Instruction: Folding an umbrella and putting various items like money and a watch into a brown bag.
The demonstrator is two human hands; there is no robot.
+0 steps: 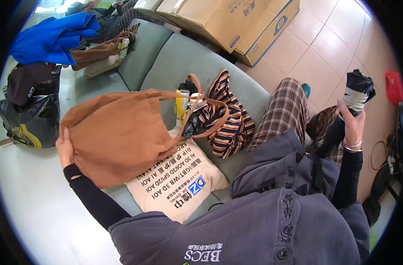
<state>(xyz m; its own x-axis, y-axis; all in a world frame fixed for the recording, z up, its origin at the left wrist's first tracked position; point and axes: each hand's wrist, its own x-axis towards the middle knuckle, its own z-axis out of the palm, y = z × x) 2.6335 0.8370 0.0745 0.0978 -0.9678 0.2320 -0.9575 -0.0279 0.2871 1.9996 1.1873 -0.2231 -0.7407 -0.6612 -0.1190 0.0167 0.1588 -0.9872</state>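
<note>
At the left, my left hand [65, 147] grips the bottom edge of a brown cloth bag [118, 132], whose straps trail to the right. Raised at the right, my right hand [353, 124] holds a black plastic bundle [359, 84] wound with a pale cord or band. Under the brown bag lies a cream cloth bag [188, 185] bearing printed writing. Between the straps are a white and yellow item [181, 104] and some black plastic [191, 126]. A striped cloth item [229, 122] rests beside them on the grey-green sofa [201, 63].
Cardboard boxes [228, 23] stand behind the sofa. Blue cloth [56, 36], another brown bag [97, 53], a dark cap [26, 82] and a black plastic bag [39, 116] are at the upper left. A red object [394, 87] and cables [380, 152] are at the far right.
</note>
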